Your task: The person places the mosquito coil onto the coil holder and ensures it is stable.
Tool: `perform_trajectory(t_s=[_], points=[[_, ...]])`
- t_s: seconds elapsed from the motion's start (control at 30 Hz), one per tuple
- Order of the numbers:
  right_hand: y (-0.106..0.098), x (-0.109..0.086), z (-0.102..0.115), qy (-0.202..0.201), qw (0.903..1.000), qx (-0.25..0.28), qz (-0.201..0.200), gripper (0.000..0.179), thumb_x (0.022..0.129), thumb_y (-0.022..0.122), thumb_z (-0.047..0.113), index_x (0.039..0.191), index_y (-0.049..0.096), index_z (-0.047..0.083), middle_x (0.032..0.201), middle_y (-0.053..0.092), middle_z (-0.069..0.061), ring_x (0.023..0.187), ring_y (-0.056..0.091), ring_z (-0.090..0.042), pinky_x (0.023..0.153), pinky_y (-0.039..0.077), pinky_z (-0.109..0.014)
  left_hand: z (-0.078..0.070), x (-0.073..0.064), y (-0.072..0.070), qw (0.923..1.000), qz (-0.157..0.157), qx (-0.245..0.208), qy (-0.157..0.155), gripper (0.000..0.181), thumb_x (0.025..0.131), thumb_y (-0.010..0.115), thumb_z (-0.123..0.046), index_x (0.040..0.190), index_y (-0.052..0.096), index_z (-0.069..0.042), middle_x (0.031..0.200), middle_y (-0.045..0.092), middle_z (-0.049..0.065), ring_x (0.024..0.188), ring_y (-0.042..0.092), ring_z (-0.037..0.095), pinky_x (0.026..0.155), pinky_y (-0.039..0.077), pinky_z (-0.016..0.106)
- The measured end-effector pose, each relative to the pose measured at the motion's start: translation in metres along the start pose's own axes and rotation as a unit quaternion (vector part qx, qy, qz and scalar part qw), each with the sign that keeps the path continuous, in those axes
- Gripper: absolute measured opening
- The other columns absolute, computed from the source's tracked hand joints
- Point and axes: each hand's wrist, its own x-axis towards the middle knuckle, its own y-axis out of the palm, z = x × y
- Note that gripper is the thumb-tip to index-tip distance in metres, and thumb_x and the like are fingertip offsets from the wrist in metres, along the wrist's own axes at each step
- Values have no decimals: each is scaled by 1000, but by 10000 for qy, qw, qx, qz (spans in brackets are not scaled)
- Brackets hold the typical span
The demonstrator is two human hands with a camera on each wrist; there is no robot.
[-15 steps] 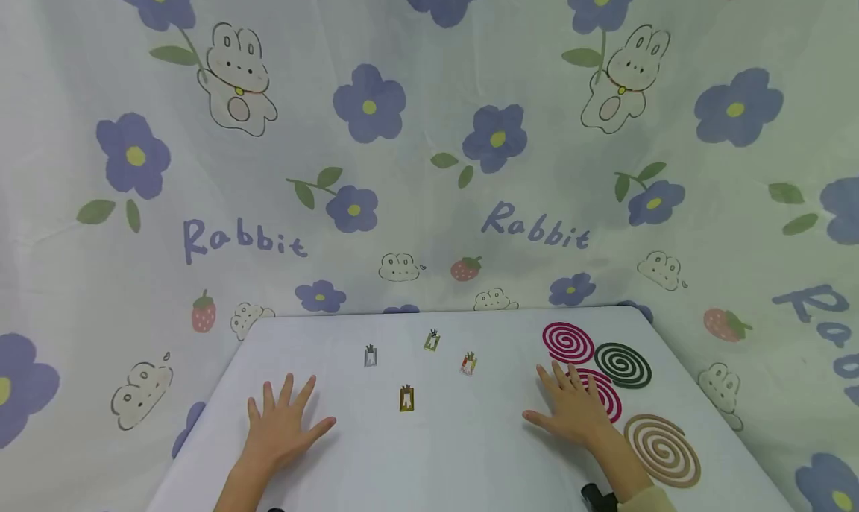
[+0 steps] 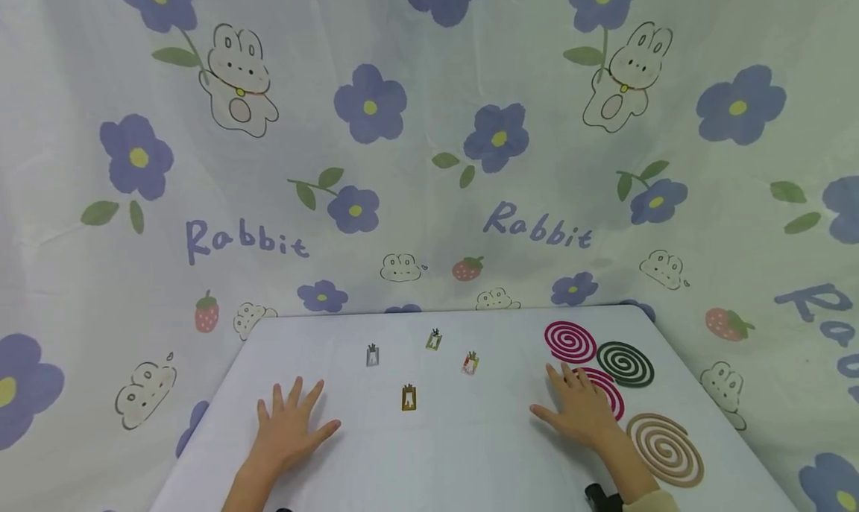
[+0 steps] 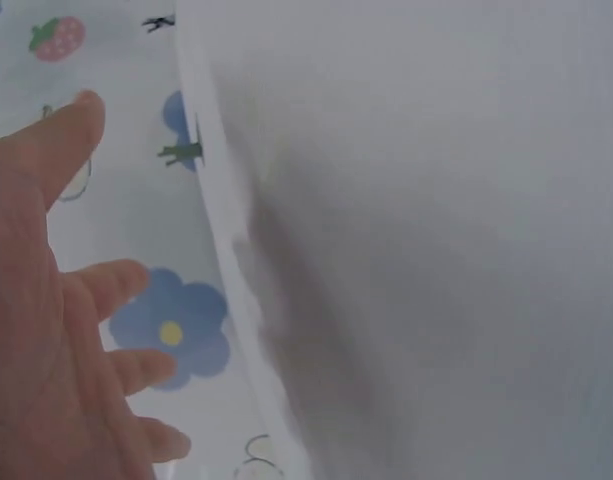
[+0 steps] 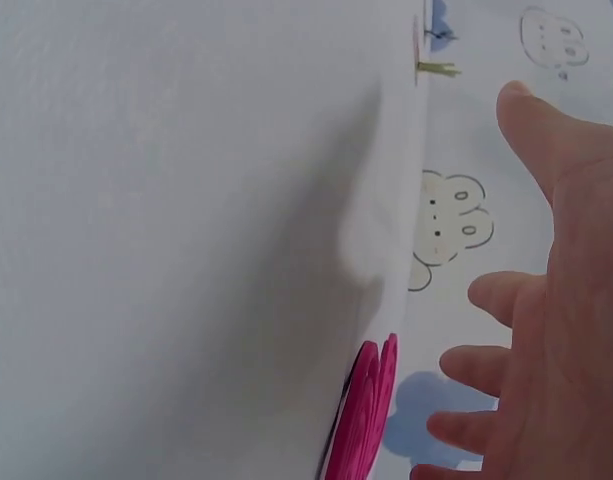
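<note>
Above the left part of the white table, my left hand [image 2: 288, 428] has its fingers spread and holds nothing. My right hand [image 2: 582, 411], also spread and holding nothing, overlaps a pink mosquito coil [image 2: 619, 402] in the head view, hiding part of it. Close by lie another pink coil [image 2: 570, 341], a dark green coil [image 2: 625, 364] and a tan coil [image 2: 666, 452]. Between the hands are small metal coil stands with upturned prongs: a silver one [image 2: 372, 361], a gold one at the back [image 2: 429, 343], a multicoloured one [image 2: 470, 363] and a darker gold one [image 2: 409, 387].
A white cloth covers the table [image 2: 463, 460]. Behind it hangs a curtain [image 2: 429, 199] printed with rabbits, purple flowers and strawberries. A black object [image 2: 602, 498] shows under the right wrist beside a pale sleeve [image 2: 651, 501].
Both hands have shifted slightly to the right, and the right hand's fingers look a little more bent. Coils and stands lie as before.
</note>
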Motion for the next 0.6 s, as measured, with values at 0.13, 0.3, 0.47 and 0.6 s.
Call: perform_trajectory(t_s=[0.13, 0.3, 0.47, 0.6], points=[[-1, 0, -7, 35, 9999, 109, -130, 88, 85, 56, 67, 144, 44, 4, 144, 40, -29, 130, 33, -53, 99, 28, -70, -5, -1, -1, 9998, 170, -67, -23, 82, 83, 61, -65, 142, 49, -9, 145, 33, 34, 127, 18, 68, 95, 8, 80], [-4, -1, -17, 50, 9986, 384, -358, 88, 84, 59, 67, 140, 48, 0, 137, 47, -30, 124, 42, -51, 97, 33, -67, -13, -1, -7, 9991, 395, -170, -22, 78, 87, 58, -63, 143, 48, -11, 145, 36, 31, 129, 22, 64, 97, 11, 78], [-8, -1, -26, 34, 9973, 514, -518, 84, 83, 64, 64, 137, 52, 0, 131, 53, -27, 118, 50, -47, 92, 39, -66, -21, -1, -11, 9985, 444, -289, 105, 70, 88, 61, -58, 140, 52, -12, 141, 45, 24, 130, 30, 57, 101, 17, 73], [-8, -3, -33, 70, 9965, 593, -588, 78, 82, 69, 58, 130, 56, -2, 126, 56, -25, 115, 53, -45, 93, 40, -62, -29, 1, -13, 9973, 402, -580, 197, 62, 86, 68, -51, 132, 59, -11, 134, 53, 19, 127, 40, 49, 101, 28, 66]])
